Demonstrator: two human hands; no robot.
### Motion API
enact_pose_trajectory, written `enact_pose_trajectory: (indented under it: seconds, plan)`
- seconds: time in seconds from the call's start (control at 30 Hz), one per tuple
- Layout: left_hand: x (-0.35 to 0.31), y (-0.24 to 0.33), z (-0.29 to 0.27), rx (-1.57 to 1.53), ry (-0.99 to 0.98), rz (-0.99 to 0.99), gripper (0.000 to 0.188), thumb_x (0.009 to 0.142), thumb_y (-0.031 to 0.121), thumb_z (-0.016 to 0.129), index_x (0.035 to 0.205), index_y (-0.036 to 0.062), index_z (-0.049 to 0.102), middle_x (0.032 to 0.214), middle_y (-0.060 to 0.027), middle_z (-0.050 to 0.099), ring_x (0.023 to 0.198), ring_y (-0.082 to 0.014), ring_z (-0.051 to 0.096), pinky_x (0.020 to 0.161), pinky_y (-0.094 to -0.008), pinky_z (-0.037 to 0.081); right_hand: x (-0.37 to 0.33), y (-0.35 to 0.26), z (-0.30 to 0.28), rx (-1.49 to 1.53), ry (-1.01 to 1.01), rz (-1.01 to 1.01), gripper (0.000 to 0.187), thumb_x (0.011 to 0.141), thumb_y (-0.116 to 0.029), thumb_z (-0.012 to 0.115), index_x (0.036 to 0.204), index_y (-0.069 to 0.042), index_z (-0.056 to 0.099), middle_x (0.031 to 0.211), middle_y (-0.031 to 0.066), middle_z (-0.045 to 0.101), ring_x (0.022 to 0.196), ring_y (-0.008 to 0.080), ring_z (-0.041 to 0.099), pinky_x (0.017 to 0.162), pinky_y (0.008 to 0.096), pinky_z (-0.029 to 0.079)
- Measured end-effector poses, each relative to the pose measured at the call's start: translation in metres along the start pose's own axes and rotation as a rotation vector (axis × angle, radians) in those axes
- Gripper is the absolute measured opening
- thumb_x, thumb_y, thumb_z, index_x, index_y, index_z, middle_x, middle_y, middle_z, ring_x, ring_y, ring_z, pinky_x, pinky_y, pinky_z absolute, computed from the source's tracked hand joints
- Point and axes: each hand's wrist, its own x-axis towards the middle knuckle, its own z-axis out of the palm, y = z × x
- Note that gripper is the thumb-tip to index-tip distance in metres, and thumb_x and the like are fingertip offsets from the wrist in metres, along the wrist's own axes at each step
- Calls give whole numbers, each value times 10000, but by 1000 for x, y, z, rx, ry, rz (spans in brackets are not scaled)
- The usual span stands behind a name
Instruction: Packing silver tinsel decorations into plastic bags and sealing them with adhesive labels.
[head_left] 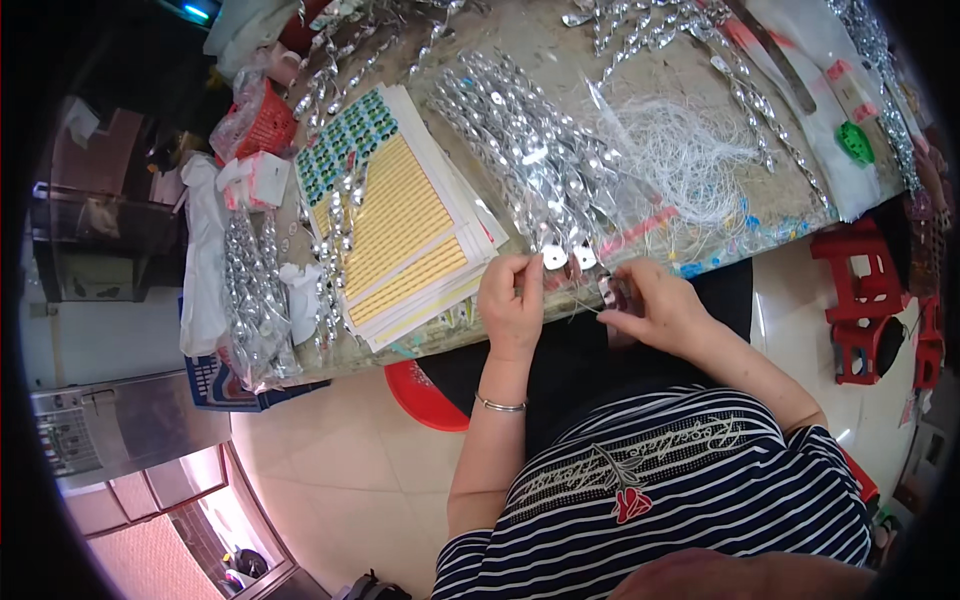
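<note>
A thin white thread (580,308) ran between both hands at the table edge (440,340). The left hand (512,300) pinched a silver spiral spangle strand (553,255) from the pile (530,165) just above. The right hand (655,310) pinched a small silver piece (612,291). Left of the grip lay stacked yellow sticker sheets (400,225); right of it, loose white thread (690,155).

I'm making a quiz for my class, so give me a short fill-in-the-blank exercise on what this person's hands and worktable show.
1. The left hand pinches a shiny ____ spiral strand.
2. The stack of sticker sheets lies to the person's ____ of the hands.
3. A metal ____ circles the left wrist.
4. The stools at the right are ____.

Missing words: silver; left; bracelet; red
</note>
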Motion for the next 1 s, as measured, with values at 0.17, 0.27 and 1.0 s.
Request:
enact_pose_trajectory:
  seconds: [0.17, 0.27, 1.0]
  plan:
    - [-4, 1, 0, 5, 6, 14, 128, 895, 80, 691, 834, 10, 603, 754, -78, 604, 633, -151, 597, 595, -278, 474, 18, 8, -1, -38, -197, 160, 287, 837, -303, 705, 938, -65, 581, 857, 125, 641, 785, 328, 649, 661, 428, 505]
    - [-4, 2, 1, -29, 51, 26, 141, 877, 89, 700, 819, 22, 591, 728, -80, 571, 580, -181, 555, 558, -303, 444, 17, 17, 2, 14, -204, 111, 235, 858, -250, 683, 933, -58, 568, 744, 94, 616, 680, 264, 632, 608, 387, 494]
    - [-2, 4, -3, 7, 4, 25, 110, 881, 91, 701, 853, 31, 613, 756, -70, 593, 649, -183, 551, 612, -297, 449, 48, 10, -8, 574, -86, 236, 502, 1005, -145, 519, 1475, -60, 364, 786, -19, 490, 638, 61, 436, 549, 215, 371]
